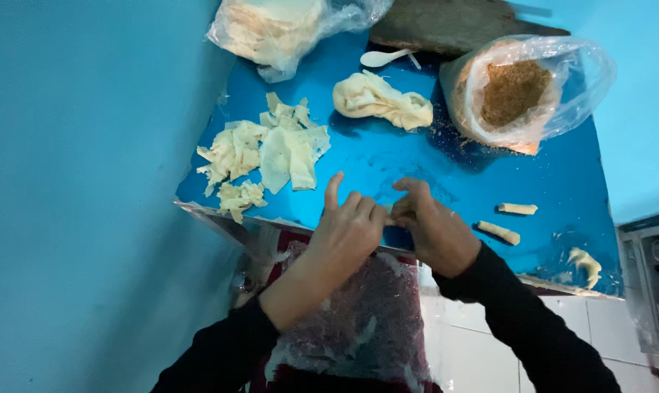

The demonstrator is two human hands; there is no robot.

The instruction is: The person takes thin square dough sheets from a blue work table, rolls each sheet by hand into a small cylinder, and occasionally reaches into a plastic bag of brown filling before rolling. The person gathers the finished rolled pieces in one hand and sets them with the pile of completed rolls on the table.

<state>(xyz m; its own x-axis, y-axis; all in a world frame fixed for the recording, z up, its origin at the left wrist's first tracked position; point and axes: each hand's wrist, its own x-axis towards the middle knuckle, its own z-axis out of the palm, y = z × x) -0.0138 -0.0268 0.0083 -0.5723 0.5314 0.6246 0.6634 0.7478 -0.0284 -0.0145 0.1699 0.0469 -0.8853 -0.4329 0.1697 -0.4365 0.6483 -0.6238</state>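
Pale dough work at the near edge of a blue table (446,171).

Both hands meet fingertip to fingertip at the near edge: the left hand (348,233) and right hand (435,233) pinch a small pale piece (390,220), mostly hidden. It likely handles soft, light and tearable; hold it by the ends. Two finished rolls (508,220) lie right, near that edge. Cut wrapper sheets (271,153) lie left; a dough lump (384,100) and a bag of brown filling (518,91) sit farther back, with open surface between.

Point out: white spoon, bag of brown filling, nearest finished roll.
white spoon (379,58), head view, on its bowl
bag of brown filling (515,91), head view, on the filling
finished roll (500,232), head view, mid-length
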